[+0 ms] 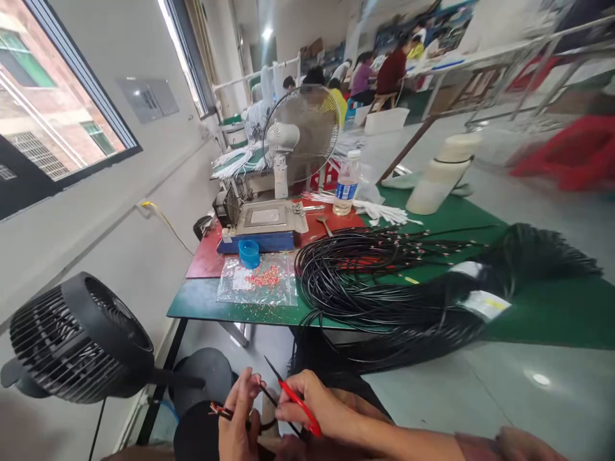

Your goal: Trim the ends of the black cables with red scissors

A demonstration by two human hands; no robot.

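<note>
In front of my lap, my left hand (240, 410) is closed around a black cable (223, 412); short coloured wires stick out of its end beside my fingers. The fingertips of this hand pinch near the end of another stretch of black cable (270, 396). Close by on the right, my right hand (310, 400) grips red-handled scissors (302, 406), their dark pointed tip aimed up and left. That second stretch of cable runs under the right fingers. On the table above lies a large bundle of black cables (355, 282), many with stripped ends.
A green table (542, 320) carries a plastic bag (230, 291) with small red-orange bits, a blue ring-shaped container (248, 253), a boxy device (264, 221), a bottle (346, 184) and a cream flask (442, 176). A black fan (81, 336) stands left. People (391, 73) sit farther back.
</note>
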